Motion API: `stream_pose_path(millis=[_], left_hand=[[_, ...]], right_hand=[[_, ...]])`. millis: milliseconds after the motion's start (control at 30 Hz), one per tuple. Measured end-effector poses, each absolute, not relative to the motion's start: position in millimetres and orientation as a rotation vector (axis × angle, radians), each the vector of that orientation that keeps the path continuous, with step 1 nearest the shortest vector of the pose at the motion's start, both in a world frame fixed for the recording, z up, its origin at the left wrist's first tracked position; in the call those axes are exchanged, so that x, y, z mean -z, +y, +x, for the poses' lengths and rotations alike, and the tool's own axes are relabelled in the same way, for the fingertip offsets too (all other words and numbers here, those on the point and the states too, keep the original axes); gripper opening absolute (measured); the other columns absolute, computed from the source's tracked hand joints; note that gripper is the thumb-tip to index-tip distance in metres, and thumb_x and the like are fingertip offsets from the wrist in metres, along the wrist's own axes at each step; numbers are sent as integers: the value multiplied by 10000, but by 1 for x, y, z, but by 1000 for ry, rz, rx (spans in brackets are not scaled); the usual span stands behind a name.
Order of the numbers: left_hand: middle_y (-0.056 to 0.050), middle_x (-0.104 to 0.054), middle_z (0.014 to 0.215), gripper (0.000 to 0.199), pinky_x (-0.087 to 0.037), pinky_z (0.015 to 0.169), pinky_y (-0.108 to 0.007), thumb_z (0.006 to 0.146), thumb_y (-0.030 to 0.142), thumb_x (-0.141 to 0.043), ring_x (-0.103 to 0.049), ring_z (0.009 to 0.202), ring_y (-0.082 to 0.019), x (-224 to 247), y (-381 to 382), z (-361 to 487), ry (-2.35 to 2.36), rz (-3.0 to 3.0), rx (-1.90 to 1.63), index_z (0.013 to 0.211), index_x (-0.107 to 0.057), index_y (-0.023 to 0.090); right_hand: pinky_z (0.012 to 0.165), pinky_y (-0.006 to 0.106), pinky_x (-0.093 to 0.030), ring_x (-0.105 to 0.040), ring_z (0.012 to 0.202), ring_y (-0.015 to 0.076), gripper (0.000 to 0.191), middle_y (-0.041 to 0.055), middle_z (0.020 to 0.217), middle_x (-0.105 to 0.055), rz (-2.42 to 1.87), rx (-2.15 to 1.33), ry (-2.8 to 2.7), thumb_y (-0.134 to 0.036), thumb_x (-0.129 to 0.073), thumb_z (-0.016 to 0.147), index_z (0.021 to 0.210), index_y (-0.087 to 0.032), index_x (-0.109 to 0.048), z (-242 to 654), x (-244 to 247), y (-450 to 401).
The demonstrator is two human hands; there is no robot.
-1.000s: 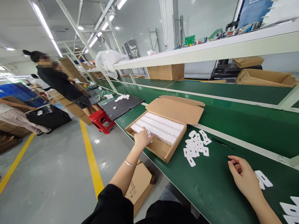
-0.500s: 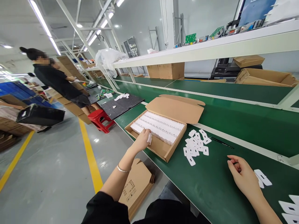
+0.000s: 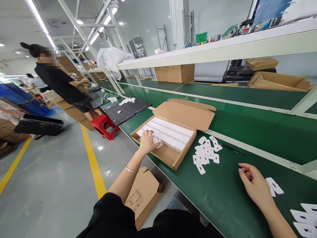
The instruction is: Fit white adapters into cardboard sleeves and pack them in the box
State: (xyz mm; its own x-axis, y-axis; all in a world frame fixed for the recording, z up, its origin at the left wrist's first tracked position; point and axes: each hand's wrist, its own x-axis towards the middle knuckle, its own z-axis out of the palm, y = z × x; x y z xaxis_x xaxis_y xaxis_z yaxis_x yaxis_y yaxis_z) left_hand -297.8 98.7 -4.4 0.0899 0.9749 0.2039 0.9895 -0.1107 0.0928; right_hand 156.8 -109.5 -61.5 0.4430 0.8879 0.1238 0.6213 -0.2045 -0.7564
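Observation:
My left hand (image 3: 148, 142) is over the front left of an open cardboard box (image 3: 183, 159), its fingers closed on a small white piece (image 3: 157, 142). Rows of white pieces (image 3: 170, 132) fill the back of the box; bare cardboard shows along its front. My right hand (image 3: 252, 180) hovers over or rests on the green table (image 3: 218, 198), fingers curled with nothing visible in them. Between box and right hand lies a loose pile of white flat pieces with slots (image 3: 204, 152). Two more white pieces (image 3: 275, 185) lie just beyond my right wrist.
A thin black tool (image 3: 232, 149) lies behind the pile. More white pieces (image 3: 303, 216) are at the right edge. On the left are a black mat (image 3: 131, 110), a red stool (image 3: 105, 127) and a standing person (image 3: 56, 79). Flat cartons (image 3: 143, 195) stand below the table edge.
My left hand has turned and its fingers have spread over the box's front left, with the white piece now lying flatter. My right hand looks nearly unchanged. The view has shifted slightly.

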Motion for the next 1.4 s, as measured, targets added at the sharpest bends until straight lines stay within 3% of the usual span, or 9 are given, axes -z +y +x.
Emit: stream_pose_path(millis=[267, 400, 467, 567, 667, 733, 833, 1167, 1400], left_hand=[[-214, -477, 1409, 755, -427, 1102, -531, 816, 504, -738, -444, 1379, -407, 16, 106, -307, -2219, -2112, 390, 1399, -419, 145], [-197, -450, 1500, 846, -366, 1170, -535, 812, 560, -753, -395, 1450, -402, 13, 109, -312, -2154, -2162, 404, 1483, -395, 192], [-183, -431, 1552, 788, -327, 1209, -517, 884, 561, -687, -358, 1494, -375, 10, 116, -319, -2141, -2154, 431, 1517, -378, 208], [-230, -411, 1577, 595, -340, 1202, -527, 1043, 458, -448, -336, 1516, -358, 3, 134, -337, -2257, -1991, 485, 1544, -357, 150], [-245, -511, 1484, 492, -439, 1122, -533, 1088, 384, -377, -494, 1398, -351, -4, 158, -361, -2441, -1859, 450, 1488, -445, 105], [-175, -621, 1350, 434, -512, 1044, -499, 1078, 434, -479, -624, 1222, -297, -8, 170, -375, -2541, -1869, 372, 1381, -560, 133], [-106, -678, 1228, 401, -553, 986, -464, 1037, 493, -593, -672, 1092, -244, -10, 179, -388, -2630, -1893, 262, 1256, -646, 161], [-131, -680, 1252, 436, -550, 981, -471, 1073, 500, -497, -674, 1116, -261, 2, 140, -411, -2729, -1755, 90, 1312, -626, 158], [-217, -700, 1258, 453, -542, 919, -474, 1071, 309, -333, -693, 1158, -361, 2, 115, -430, -2744, -1764, 71, 1451, -552, 195]], right_hand=[[558, 345, -467, -576, 588, 213, 482, 46, 759, -618, -1907, -418, -1299, -602, -495, 861, 1075, -208, -674, 158, 62, -111], [562, 349, -469, -571, 597, 215, 464, 49, 772, -620, -1906, -410, -1327, -596, -499, 870, 1068, -214, -673, 158, 63, -111], [559, 349, -468, -568, 600, 213, 465, 52, 785, -621, -1913, -416, -1326, -597, -497, 866, 1065, -215, -673, 157, 62, -111], [560, 351, -466, -570, 606, 216, 475, 50, 779, -614, -1924, -435, -1322, -599, -489, 855, 1065, -215, -675, 156, 61, -111], [561, 357, -463, -572, 608, 223, 485, 47, 762, -603, -1933, -447, -1320, -604, -480, 849, 1063, -214, -675, 155, 60, -111], [557, 361, -457, -572, 602, 228, 486, 43, 740, -593, -1933, -443, -1326, -608, -480, 849, 1057, -214, -676, 156, 60, -111], [551, 360, -449, -578, 594, 235, 475, 35, 702, -581, -1919, -429, -1339, -605, -489, 848, 1042, -218, -683, 157, 61, -112], [542, 353, -448, -574, 581, 228, 468, 28, 691, -583, -1920, -435, -1334, -603, -491, 845, 1035, -226, -692, 156, 59, -112], [544, 350, -434, -545, 564, 213, 437, 28, 702, -572, -1867, -429, -1361, -578, -489, 878, 1047, -230, -693, 152, 59, -115]])
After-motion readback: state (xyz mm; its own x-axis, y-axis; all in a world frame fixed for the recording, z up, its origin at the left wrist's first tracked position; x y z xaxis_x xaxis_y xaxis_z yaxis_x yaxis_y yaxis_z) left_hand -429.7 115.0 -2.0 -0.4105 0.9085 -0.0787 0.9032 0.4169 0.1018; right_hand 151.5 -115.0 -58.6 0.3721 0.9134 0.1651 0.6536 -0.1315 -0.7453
